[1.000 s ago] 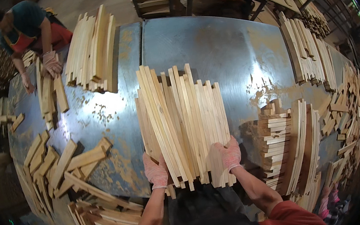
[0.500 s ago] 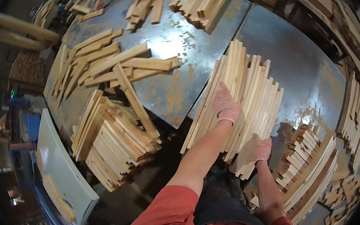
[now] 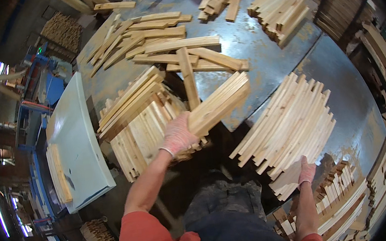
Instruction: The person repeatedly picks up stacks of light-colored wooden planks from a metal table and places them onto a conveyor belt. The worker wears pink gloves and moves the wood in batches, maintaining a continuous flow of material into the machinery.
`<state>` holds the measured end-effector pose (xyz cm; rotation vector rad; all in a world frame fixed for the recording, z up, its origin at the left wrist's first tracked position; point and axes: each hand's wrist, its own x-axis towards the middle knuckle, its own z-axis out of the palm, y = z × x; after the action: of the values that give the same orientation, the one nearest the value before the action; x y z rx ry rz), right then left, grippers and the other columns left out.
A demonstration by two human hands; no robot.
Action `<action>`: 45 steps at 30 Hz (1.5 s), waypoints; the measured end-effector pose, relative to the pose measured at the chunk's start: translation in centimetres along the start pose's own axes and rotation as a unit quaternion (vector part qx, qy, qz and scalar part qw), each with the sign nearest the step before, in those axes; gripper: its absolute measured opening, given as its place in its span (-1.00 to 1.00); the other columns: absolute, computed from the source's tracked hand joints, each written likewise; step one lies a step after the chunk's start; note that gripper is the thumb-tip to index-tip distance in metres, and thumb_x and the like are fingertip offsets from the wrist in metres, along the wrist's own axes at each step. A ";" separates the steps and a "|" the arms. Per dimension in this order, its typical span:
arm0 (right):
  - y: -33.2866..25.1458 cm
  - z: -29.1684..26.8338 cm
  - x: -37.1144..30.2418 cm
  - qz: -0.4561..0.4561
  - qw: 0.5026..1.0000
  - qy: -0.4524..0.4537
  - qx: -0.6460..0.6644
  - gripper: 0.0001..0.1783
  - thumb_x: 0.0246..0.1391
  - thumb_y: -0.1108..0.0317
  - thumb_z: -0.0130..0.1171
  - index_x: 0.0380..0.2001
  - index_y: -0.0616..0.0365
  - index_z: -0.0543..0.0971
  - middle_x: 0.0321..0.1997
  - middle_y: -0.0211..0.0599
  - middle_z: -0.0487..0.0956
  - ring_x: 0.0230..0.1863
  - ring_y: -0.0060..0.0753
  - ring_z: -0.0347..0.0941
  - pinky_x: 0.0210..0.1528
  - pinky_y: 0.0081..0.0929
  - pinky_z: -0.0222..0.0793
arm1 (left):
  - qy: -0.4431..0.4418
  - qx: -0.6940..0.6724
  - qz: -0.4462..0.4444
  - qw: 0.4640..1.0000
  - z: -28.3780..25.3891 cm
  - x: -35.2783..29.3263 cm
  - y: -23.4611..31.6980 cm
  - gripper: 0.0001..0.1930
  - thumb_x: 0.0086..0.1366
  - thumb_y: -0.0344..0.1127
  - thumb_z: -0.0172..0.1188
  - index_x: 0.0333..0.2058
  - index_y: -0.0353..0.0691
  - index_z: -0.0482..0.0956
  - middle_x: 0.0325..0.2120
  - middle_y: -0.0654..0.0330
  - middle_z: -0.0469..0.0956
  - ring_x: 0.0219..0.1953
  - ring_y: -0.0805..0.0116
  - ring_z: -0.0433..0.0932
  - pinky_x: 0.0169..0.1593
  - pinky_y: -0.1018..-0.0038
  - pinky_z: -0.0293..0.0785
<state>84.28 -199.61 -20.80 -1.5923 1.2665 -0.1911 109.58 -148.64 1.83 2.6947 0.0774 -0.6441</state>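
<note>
L hand (image 3: 178, 134), pink glove, fingers curled tight round one end of a bundle of wood slats (image 3: 220, 103), lifted over the near-left edge of the metal worktop (image 3: 261, 49). 1 s ago both hands pressed the fanned slat row (image 3: 288, 128); now the L has come away with a batch, so sorting looks under way. R hand (image 3: 307, 172) lies flat, fingers spread, on that row's near end, gripping nothing. Stacked slats (image 3: 140, 122) lie below the bundle. No packages, labels or signs legible.
</note>
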 end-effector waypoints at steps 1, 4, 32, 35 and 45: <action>0.2 0.1 0.3 0.010 0.999 -0.007 -0.035 -0.30 0.22 0.03 0.46 0.15 0.42 0.52 -0.02 -0.06 0.70 -0.10 -0.20 0.62 0.01 -0.26 0.56 | -0.030 0.037 -0.074 0.996 -1.8 0.4 -2.7 -0.18 -0.18 -0.23 0.55 0.14 -0.25 0.46 -0.04 -0.05 0.63 0.05 -0.03 0.62 0.21 0.21 0.55; 1.0 -0.2 1.3 0.024 0.999 -0.048 0.003 -0.29 0.23 0.01 0.44 0.16 0.44 0.52 -0.04 -0.06 0.69 -0.15 -0.20 0.62 -0.03 -0.21 0.58 | 0.054 0.144 0.043 0.987 -6.2 0.7 -11.2 -0.29 -0.07 -0.17 0.54 0.08 -0.23 0.51 -0.09 -0.08 0.64 0.01 -0.11 0.65 0.15 0.12 0.56; 1.6 -1.3 0.6 -0.055 0.962 0.131 -0.235 -0.20 0.30 -0.10 0.26 0.39 0.26 0.44 0.33 0.15 0.54 0.35 0.13 0.46 0.41 -0.18 0.33 | 0.128 -0.044 0.130 0.982 8.8 10.6 -3.9 -0.05 0.24 -0.14 0.43 0.50 -0.34 0.17 0.45 -0.14 0.29 0.49 -0.14 0.24 0.54 0.09 0.15; 2.6 -1.4 1.8 -0.065 0.969 0.104 -0.216 -0.22 0.34 -0.06 0.23 0.42 0.27 0.40 0.35 0.13 0.51 0.38 0.13 0.42 0.43 -0.16 0.30 | 0.116 -0.063 -0.049 0.990 11.9 16.4 0.5 0.00 0.22 -0.03 0.45 0.50 -0.33 0.15 0.44 -0.19 0.29 0.46 -0.17 0.28 0.50 0.08 0.23; 5.1 -0.4 2.7 -0.084 0.968 0.110 -0.208 -0.33 0.30 0.05 0.27 0.33 0.24 0.49 0.14 0.08 0.56 0.16 0.17 0.46 0.27 -0.05 0.36 | 0.047 -0.281 -0.264 0.921 11.1 26.4 -4.6 -0.27 0.13 0.00 0.51 0.09 -0.54 0.60 -0.04 -0.04 0.67 -0.09 0.08 0.63 0.05 0.16 0.54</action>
<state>82.03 -201.41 -25.81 -2.0886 1.4050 -0.2232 127.83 -149.27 -20.74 2.1295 0.8971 -0.5273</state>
